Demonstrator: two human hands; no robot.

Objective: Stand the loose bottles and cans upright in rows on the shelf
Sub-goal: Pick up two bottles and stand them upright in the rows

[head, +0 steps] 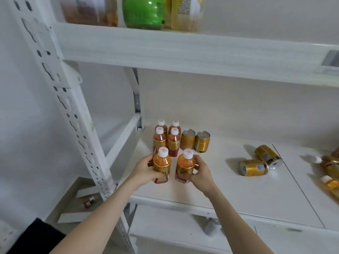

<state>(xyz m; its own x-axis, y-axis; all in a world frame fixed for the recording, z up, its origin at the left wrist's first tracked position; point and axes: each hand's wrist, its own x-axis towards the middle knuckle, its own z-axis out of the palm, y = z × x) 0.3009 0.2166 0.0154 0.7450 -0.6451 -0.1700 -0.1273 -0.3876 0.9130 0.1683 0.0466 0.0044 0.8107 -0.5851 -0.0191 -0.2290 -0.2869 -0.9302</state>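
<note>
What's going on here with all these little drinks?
A person is tidying a shelf. The left hand grips one orange bottle and the right hand grips a second bottle, both upright in front of four standing bottles. Two standing cans sit beside those. Further right, two fallen cans lie on their sides, and some loose bottles lie at the edge.
</note>
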